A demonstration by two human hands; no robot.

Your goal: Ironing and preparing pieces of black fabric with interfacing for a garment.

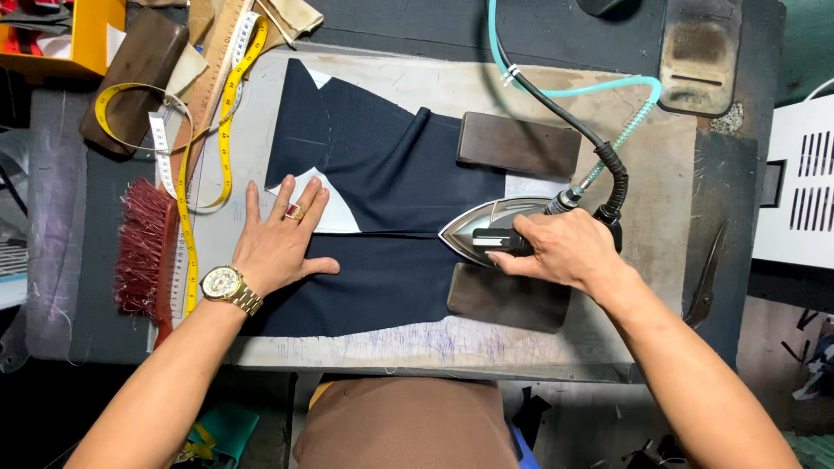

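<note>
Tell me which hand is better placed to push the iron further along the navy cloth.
Right. The right hand already grips the iron by its handle, tip on the navy cloth; the left hand lies flat, pinning the cloth.

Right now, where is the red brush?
In the head view, the red brush lies at the left edge of the pressing table, just left of the yellow tape measure and beside the left hand, which rests flat on the navy cloth.

Two hands: left (280,245), right (563,250). One iron (482,231) under the right. Two dark blocks, one (519,145) beyond it, one (508,298) nearer. One navy cloth (391,174) under the left. One brush (146,252), one tape (228,122) left of it. One scissors (708,274) far right.
</note>
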